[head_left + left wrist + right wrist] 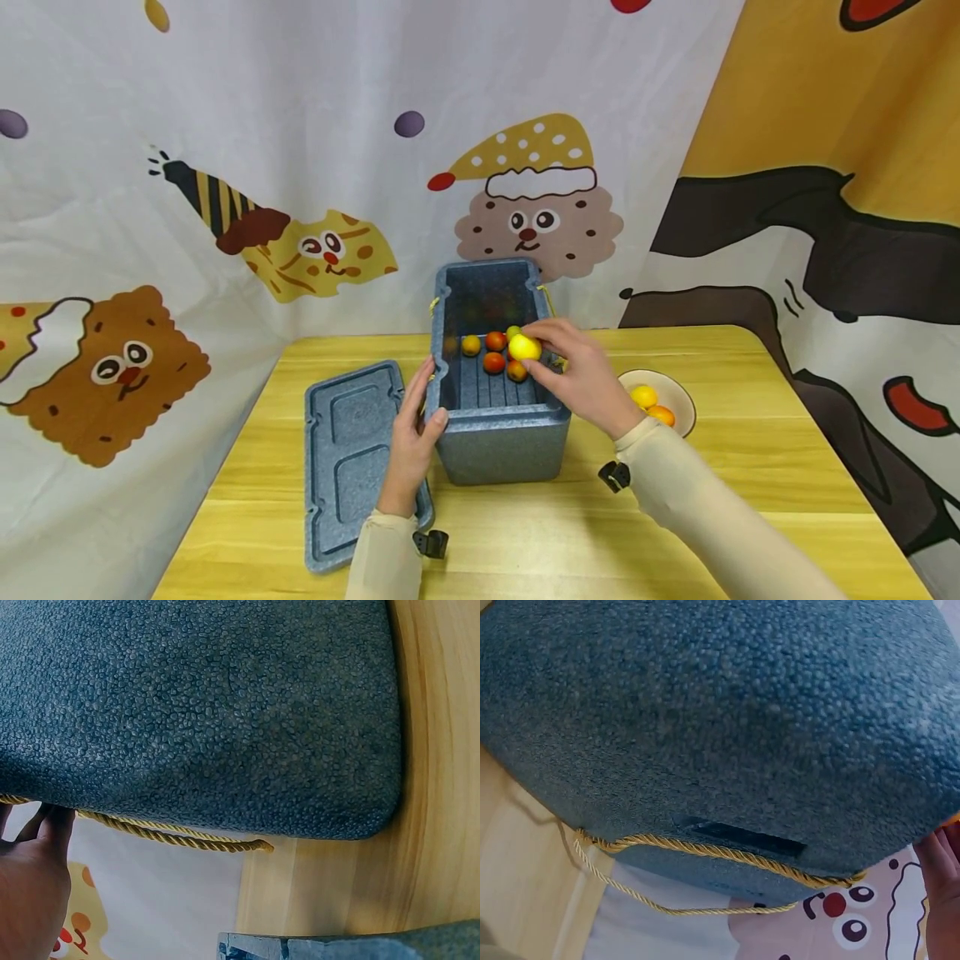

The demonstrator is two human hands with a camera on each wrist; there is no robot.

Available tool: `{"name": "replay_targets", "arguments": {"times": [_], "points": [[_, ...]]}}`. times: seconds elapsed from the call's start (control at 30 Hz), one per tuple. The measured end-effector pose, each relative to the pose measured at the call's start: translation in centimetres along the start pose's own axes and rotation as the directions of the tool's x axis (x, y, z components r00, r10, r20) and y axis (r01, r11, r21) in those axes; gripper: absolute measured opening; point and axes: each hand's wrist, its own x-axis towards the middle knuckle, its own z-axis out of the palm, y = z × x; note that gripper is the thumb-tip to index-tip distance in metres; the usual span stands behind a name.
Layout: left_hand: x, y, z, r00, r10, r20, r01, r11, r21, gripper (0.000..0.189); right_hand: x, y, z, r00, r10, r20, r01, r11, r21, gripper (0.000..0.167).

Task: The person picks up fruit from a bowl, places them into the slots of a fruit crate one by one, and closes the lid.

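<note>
A blue-grey foam box (pixel 498 450) stands uncovered on the wooden table, with several small red, orange and yellow-green fruits (pixel 495 341) on its ribbed floor. My right hand (pixel 588 375) pinches a bright yellow round fruit (pixel 525 347) between thumb and fingers, over the box's right side. Against the box's left outer wall rests my left hand (pixel 411 442), its fingers extended along the side and its thumb at the near corner. Left wrist view: the left fingertips touch the wall beside a gold rope handle (pixel 180 838). At the right edge of the right wrist view, the right hand (pixel 943 900) shows partly.
The box's lid (pixel 360 458) lies flat on the table to the left. To the right, a pale bowl (pixel 684 396) holds yellow and orange fruits (pixel 660 414), partly behind the right forearm. Another gold rope (pixel 727 853) hangs on the box's right side. A printed curtain (pixel 337 125) hangs behind.
</note>
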Motion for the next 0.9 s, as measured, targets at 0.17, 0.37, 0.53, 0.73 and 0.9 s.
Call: {"name": "replay_targets", "arguments": {"times": [0.17,0.37,0.53,0.73,0.9], "points": [[0.0,0.4,0.0,0.999,-0.035,0.002,0.035,0.999,0.019,0.055,0.2,0.1,0.5,0.997,0.027,0.077,-0.024,0.999,-0.040,0.037],[0.0,0.4,0.0,0.999,-0.039,0.008,0.039,0.999,0.020,0.056,0.5,-0.2,1.0,0.991,0.058,0.121,-0.048,0.995,-0.090,0.038],[0.1,0.4,0.0,1.000,-0.029,0.010,0.028,0.999,0.021,0.056,0.8,-0.5,1.3,0.986,0.038,0.163,-0.012,0.987,-0.158,0.036],[0.4,0.3,0.1,1.000,-0.007,0.008,0.007,1.000,0.021,0.055,1.0,-0.8,1.5,0.979,0.013,0.202,0.036,0.971,-0.237,0.033],[0.2,0.5,0.1,1.000,-0.001,0.002,0.001,1.000,0.021,0.055,1.0,-1.0,1.8,0.972,0.019,0.233,0.048,0.960,-0.276,0.032]]}}
